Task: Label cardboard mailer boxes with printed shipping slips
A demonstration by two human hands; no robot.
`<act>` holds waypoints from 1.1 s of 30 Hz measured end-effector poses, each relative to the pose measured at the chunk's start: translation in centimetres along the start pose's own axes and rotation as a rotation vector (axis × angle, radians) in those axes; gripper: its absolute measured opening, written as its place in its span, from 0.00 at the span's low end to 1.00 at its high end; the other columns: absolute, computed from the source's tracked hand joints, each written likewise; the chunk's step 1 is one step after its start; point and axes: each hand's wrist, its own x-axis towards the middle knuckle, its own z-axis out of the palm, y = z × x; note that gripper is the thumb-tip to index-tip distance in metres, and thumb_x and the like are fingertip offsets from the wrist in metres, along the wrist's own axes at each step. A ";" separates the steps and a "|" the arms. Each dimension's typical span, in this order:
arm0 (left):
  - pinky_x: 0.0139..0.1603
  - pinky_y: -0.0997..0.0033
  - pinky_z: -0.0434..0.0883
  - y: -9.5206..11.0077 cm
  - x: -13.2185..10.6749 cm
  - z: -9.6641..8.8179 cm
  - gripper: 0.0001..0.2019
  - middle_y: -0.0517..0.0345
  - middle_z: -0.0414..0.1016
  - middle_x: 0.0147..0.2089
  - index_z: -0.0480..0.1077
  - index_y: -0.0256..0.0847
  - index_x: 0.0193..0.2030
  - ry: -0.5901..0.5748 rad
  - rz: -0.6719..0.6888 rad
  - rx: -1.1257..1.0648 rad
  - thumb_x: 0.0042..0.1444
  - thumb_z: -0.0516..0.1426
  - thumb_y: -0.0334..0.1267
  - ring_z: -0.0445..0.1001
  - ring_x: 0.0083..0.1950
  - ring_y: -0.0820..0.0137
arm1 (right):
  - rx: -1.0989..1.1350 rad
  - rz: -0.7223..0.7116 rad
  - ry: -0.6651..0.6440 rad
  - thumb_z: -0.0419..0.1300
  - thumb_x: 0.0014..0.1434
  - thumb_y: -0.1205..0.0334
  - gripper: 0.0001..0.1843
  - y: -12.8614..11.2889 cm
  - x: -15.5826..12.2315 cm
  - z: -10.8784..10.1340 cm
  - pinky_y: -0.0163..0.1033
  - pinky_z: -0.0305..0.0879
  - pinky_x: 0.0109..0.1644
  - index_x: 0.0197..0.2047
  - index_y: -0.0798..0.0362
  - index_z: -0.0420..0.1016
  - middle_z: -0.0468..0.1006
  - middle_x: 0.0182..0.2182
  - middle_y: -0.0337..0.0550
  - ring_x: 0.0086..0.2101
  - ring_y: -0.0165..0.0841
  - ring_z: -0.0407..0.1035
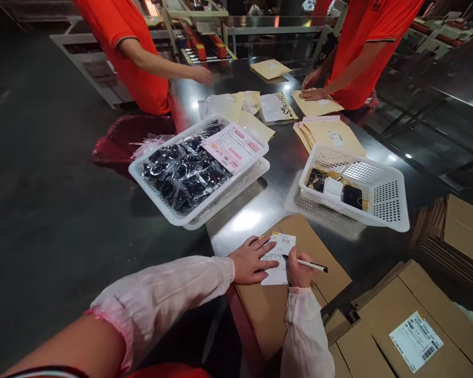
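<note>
My left hand (254,261) lies flat with its fingers spread, pressing on the left part of a white paper slip (274,275) with printed text. In my right hand (300,270) is a white pen (314,265) with a black end, its tip touching the slip. Under the slip lies flat brown cardboard (260,315) at the table's near edge. Beyond my hands, a white plastic basket (169,216) holds many black items in clear wrappers, with a pink-and-white printed sheet (233,147) on top. To its right, another white basket (390,202) contains black items and yellow bands.
Yellow envelopes (331,134) lie farther up the metal table (240,223). Two people in red shirts stand at the far side, one with hands on an envelope. A cardboard box (421,294) with a label and stacked cardboard (465,231) are at right; a red bag (114,142) hangs left.
</note>
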 end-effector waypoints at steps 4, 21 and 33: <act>0.61 0.43 0.54 -0.1 0.0 0.1 0.21 0.44 0.56 0.71 0.67 0.57 0.60 -0.007 0.001 -0.003 0.60 0.55 0.49 0.52 0.71 0.46 | -0.004 0.003 -0.017 0.50 0.61 0.44 0.30 -0.1 0.2 -0.2 0.36 0.51 0.22 0.13 0.50 0.54 0.61 0.10 0.36 0.15 0.26 0.54; 0.69 0.43 0.53 -0.6 -0.6 0.0 0.12 0.45 0.73 0.57 0.72 0.41 0.45 0.078 0.095 -0.180 0.58 0.56 0.41 0.64 0.65 0.55 | 0.309 0.355 0.190 0.58 0.55 0.37 0.26 0.0 0.0 -0.6 0.38 0.65 0.25 0.26 0.54 0.72 0.72 0.17 0.38 0.19 0.31 0.66; 0.61 0.49 0.63 0.3 0.8 -0.2 0.10 0.46 0.74 0.51 0.75 0.38 0.40 0.104 -0.070 -0.065 0.61 0.55 0.41 0.65 0.60 0.55 | -0.138 -0.165 -0.236 0.44 0.67 0.47 0.28 -0.3 -3.5 -3.5 0.51 0.66 0.51 0.55 0.54 0.76 0.80 0.46 0.53 0.45 0.44 0.73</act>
